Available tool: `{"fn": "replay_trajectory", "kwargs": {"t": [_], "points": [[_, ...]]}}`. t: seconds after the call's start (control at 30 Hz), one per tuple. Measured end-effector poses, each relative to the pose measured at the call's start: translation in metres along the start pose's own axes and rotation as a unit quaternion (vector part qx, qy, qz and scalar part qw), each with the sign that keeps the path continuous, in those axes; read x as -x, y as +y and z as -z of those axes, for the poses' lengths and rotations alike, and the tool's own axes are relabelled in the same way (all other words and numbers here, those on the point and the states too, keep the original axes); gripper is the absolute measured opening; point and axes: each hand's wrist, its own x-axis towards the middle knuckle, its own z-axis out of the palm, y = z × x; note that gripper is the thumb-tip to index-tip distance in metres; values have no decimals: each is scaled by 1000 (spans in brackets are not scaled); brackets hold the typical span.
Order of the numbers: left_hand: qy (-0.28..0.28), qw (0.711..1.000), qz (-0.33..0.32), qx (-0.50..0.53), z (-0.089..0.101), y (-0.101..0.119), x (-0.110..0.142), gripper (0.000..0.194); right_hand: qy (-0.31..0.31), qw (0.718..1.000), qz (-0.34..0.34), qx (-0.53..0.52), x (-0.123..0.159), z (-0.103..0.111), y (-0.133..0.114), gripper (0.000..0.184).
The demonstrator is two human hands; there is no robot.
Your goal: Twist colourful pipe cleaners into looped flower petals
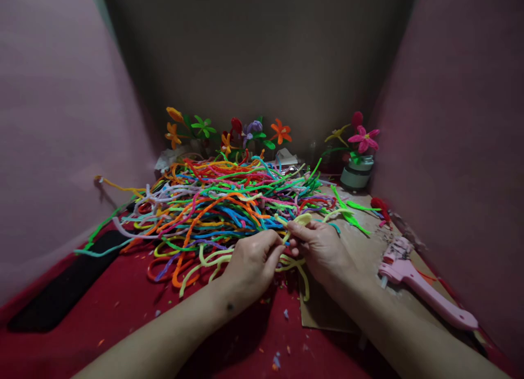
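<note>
My left hand and my right hand meet in front of me, both pinched on a pale yellow pipe cleaner that is bent into small loops between the fingertips. Its loose ends trail down under my hands onto the red cloth. Just beyond the hands lies a big tangled heap of pipe cleaners in many colours.
Finished pipe-cleaner flowers stand at the back, and a pink flower in a small pot at the back right. A pink glue gun lies on brown cardboard at the right. A black strip lies at the left. Pink walls close both sides.
</note>
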Motion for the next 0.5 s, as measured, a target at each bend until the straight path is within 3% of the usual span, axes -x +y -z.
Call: {"fn": "replay_trajectory", "kwargs": {"t": [0.13, 0.37, 0.5], "points": [[-2, 995, 74, 64, 2, 0, -3, 18, -18, 1000, -8, -21, -1, 0, 0, 28], [-50, 982, 122, 131, 11, 0, -11, 24, -82, 995, 2, -49, 0, 4, -3, 17], [-49, 956, 135, 256, 12, 0, -15, 21, -80, 996, -2, -24, 1, 3, -5, 13]]}}
